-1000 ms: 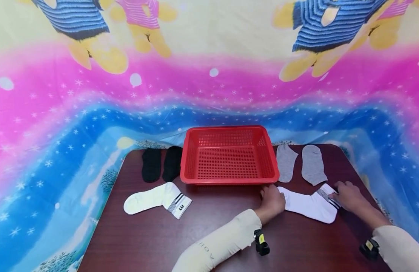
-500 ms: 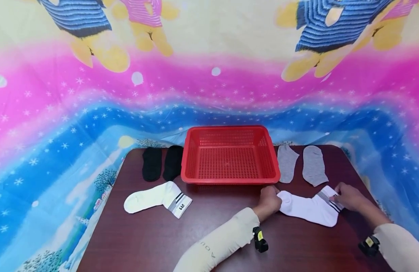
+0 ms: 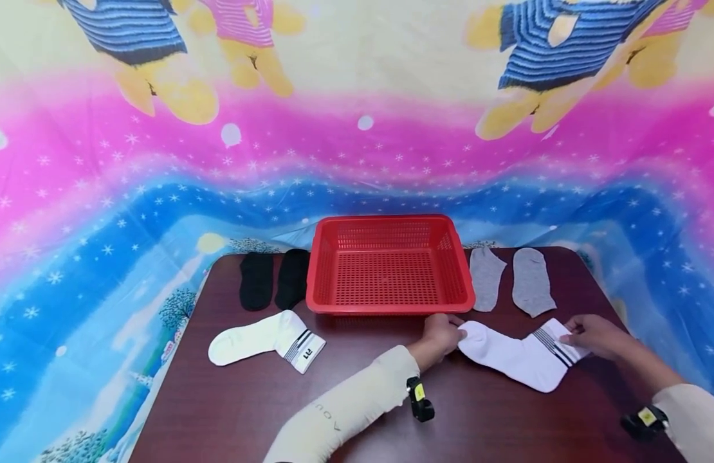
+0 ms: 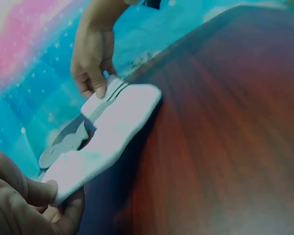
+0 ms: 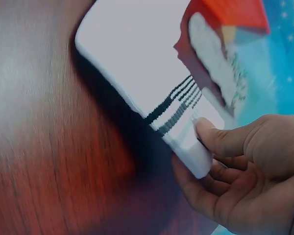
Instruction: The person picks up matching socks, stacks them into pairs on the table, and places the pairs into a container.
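Compared with half a second ago, the white sock [image 3: 510,360] has shifted a little to the left, over the right part of the table [image 3: 357,411], while the left hand [image 3: 440,335], its arm stretched forward, keeps its grip pinched on the toe [image 3: 471,335] and the right hand [image 3: 600,335] clamps the striped cuff [image 3: 550,342] between thumb and fingers.

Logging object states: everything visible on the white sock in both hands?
The white sock looks soft and knitted, with dark stripes across its cuff. The left hand pinches the toe end, the right hand the cuff. Flat, bent at the heel, it seems lifted off the table, in front of the grey socks.
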`<state>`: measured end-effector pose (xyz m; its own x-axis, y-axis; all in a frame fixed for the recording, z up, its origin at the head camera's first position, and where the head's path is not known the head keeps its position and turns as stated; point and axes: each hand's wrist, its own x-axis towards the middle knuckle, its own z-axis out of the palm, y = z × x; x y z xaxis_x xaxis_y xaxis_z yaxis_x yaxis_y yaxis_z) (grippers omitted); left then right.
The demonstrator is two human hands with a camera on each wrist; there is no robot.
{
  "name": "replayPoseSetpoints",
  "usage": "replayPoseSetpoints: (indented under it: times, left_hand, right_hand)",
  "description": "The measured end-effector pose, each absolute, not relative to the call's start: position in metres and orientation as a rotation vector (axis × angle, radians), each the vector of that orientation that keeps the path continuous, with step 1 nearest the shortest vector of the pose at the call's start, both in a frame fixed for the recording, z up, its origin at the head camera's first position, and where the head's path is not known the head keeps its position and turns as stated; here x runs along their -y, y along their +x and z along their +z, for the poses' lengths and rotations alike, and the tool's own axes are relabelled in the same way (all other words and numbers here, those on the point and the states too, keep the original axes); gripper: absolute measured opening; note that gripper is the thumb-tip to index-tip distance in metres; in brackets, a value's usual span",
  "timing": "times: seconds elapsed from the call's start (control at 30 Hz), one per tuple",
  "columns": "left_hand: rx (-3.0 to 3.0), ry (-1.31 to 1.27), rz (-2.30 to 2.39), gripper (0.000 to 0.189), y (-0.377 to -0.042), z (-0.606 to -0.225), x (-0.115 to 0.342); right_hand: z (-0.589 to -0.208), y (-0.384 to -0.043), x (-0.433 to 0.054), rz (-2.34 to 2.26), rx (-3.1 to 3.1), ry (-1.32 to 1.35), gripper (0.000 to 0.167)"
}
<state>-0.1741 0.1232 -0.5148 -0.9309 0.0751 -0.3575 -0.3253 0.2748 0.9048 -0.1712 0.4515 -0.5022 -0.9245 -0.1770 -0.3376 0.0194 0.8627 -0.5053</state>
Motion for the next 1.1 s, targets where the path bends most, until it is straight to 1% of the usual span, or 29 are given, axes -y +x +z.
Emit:
replayPoseSetpoints:
  times: [0.13,0.33,0.47,0.73,0.93,1.1]
  left_hand:
    - [-2.032,-0.277,1.756,0.011,-0.167,-0.510,-0.105]
    - [-1.750,-0.337,1.954,0.021,-0.154,-0.517,-0.071]
    - [-1.645,-0.365,2.035,0.026,-0.151,-0.521,-0.044]
    - [-1.600,-0.377,2.100,0.031,-0.157,-0.523,0.011]
    - [-1.640,-0.393,2.098,0.034,-0.156,-0.525,0.048]
    - [-1.627,-0.466,2.107,0.037,-0.160,-0.521,0.078]
  right_hand:
    - [-0.488,-0.166,-0.437,-0.816,-2.611,-0.147,0.025]
    - [-0.478,-0.165,-0.414,-0.907,-2.547,-0.141,0.025]
    - [-0.476,-0.165,-0.404,-1.038,-2.441,-0.109,0.031]
    - [-0.485,-0.158,-0.368,-1.322,-2.166,0.013,0.045]
    - [-0.492,-0.160,-0.331,-1.414,-2.112,0.068,0.048]
    - [-0.502,-0.165,-0.302,-1.514,-2.034,0.070,0.050]
